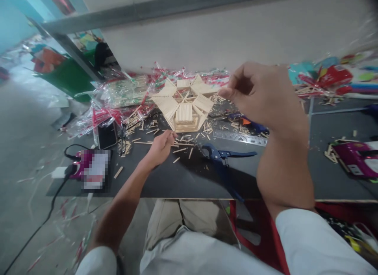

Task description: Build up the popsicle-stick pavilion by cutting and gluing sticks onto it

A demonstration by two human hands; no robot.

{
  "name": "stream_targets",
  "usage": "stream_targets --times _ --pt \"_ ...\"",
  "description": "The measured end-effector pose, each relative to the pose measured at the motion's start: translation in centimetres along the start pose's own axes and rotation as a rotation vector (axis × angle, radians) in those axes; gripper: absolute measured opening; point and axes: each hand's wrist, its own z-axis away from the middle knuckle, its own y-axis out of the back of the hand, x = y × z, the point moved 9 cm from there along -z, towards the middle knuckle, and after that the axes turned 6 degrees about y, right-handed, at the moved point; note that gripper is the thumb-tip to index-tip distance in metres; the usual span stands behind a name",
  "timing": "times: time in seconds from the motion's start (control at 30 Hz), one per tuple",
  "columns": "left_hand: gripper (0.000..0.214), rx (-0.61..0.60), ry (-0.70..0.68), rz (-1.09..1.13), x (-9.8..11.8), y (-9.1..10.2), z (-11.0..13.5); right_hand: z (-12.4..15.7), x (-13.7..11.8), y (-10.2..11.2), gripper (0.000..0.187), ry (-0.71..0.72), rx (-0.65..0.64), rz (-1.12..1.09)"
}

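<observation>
A star-shaped model built of pale wooden sticks (184, 114) stands on the dark table, with a stacked block on its front part. My left hand (162, 147) is closed in a pinch just by the model's front lower edge; whatever is between its fingertips is too small to make out. Raised to the right of the model, my right hand (262, 95) has its thumb and fingers curled together. Its fingertips overlap the model's right point in view, and I cannot tell whether they touch it. Blue-handled cutters (223, 158) lie below, between both hands.
Loose stick pieces (190, 153) litter the table around a metal ruler (240, 138). Plastic wrapping (103, 111) piles up at the left. Purple power strips (357, 158) sit at both sides, the left one beside a pixelated object (96, 168). A pale panel rises behind.
</observation>
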Motion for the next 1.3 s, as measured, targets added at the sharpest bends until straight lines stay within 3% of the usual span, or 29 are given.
stream_targets --times 0.13,0.3,0.5,0.67,1.03,1.3 --pt "0.032 0.019 0.035 0.013 1.6 0.2 0.3 0.0 -1.1 -2.5 0.023 0.061 -0.081 -0.084" --pt "0.03 0.15 0.24 0.093 1.5 1.0 0.3 -0.7 -2.0 -7.0 0.019 0.133 -0.245 -0.171" --pt "0.036 0.305 0.298 -0.066 3.2 2.1 -0.4 -3.6 -2.1 -9.9 0.012 0.131 -0.256 -0.236" --pt "0.02 0.261 0.379 -0.17 3.5 1.0 -0.8 -4.3 -2.3 -12.1 0.011 0.136 -0.296 -0.235" --pt "0.041 0.283 0.421 -0.144 3.7 1.0 -1.3 -4.2 -1.4 -14.1 0.01 0.158 -0.355 -0.157" --pt "0.047 0.337 0.367 -0.116 3.7 0.9 -1.3 -4.0 -0.8 -14.3 0.013 0.15 -0.373 -0.126"
